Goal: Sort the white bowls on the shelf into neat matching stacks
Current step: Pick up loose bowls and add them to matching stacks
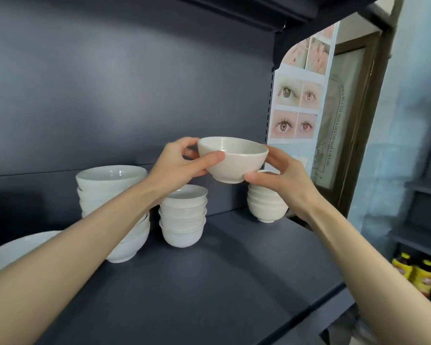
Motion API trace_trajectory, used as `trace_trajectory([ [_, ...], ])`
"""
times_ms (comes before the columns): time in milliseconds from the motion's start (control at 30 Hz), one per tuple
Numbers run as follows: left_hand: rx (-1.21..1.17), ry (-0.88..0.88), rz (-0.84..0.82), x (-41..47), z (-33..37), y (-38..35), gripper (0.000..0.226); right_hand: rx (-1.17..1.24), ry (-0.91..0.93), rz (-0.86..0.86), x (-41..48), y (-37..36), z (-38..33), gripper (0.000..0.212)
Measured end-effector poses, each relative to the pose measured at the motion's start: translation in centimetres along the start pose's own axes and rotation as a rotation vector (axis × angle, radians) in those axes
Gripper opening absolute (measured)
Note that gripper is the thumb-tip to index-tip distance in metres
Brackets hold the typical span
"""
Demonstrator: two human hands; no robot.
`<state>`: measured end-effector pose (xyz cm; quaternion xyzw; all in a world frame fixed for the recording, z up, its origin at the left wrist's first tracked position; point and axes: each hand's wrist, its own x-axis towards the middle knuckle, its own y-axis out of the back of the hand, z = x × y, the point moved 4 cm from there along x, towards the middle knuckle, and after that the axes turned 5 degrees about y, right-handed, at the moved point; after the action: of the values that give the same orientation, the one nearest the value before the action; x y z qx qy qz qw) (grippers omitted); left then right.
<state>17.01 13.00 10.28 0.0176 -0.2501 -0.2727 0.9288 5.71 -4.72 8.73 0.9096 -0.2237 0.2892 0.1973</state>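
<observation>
A cream-white bowl (233, 159) hangs in the air above the dark shelf (222, 282), upright. My left hand (182, 161) grips its left side, thumb on the wall and fingers over the rim. My right hand (281, 178) holds its right side, thumb under the foot. Three stacks stand on the shelf: a tall stack of larger bowls (110, 185) at the left, partly hidden by my left forearm, a stack of small bowls (183, 215) in the middle, and a short stack of cream bowls (265, 205) at the right, just below the held bowl.
A big white bowl (18, 247) sits at the far left edge. The shelf's back panel (135, 83) is close behind the stacks, and another shelf board (246, 11) hangs overhead. A poster with eye pictures (297, 105) is to the right. Yellow packets (418, 275) lie low right.
</observation>
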Motion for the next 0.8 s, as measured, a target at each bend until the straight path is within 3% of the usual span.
trace_trajectory([
  [433,0.026,0.06,0.102,10.5,-4.4,-14.7,0.043,-0.031,-0.031,-0.103,8.7,13.8,11.9,0.069],
  [800,0.215,0.086,0.178,13.3,-7.6,-18.2,0.028,-0.033,-0.06,-0.192,12.2,15.7,19.8,0.077],
])
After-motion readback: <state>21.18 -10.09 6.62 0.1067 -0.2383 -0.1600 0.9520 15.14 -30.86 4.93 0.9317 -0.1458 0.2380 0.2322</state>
